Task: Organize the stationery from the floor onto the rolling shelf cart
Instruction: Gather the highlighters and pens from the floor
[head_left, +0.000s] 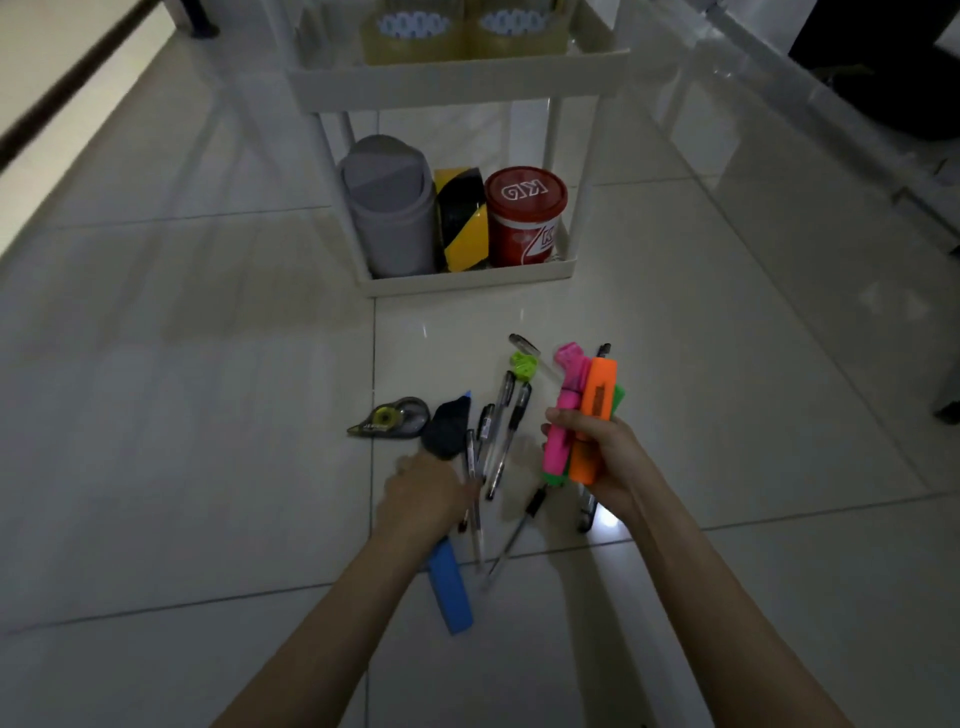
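Observation:
My right hand (602, 457) grips a bundle of highlighters, pink (563, 410), orange (595, 415) and green (618, 397), upright above the floor, with a dark pen behind them. My left hand (423, 493) reaches down over a bunch of pens (493, 441) and a blue box-shaped item (451, 587); its fingers are hidden from view. A correction tape (389, 423) and a dark object (447, 428) lie left of the pens. A small green item (523, 365) lies farther out. The white rolling cart (467, 283) stands ahead.
The cart's bottom tray holds a grey bin (389, 208), a black-and-yellow tape roll (462, 218) and a red tub (524, 218). Its upper tray (457, 85) carries clear tape rolls (410, 36). Pale tiled floor lies all around; dark furniture stands at the far right.

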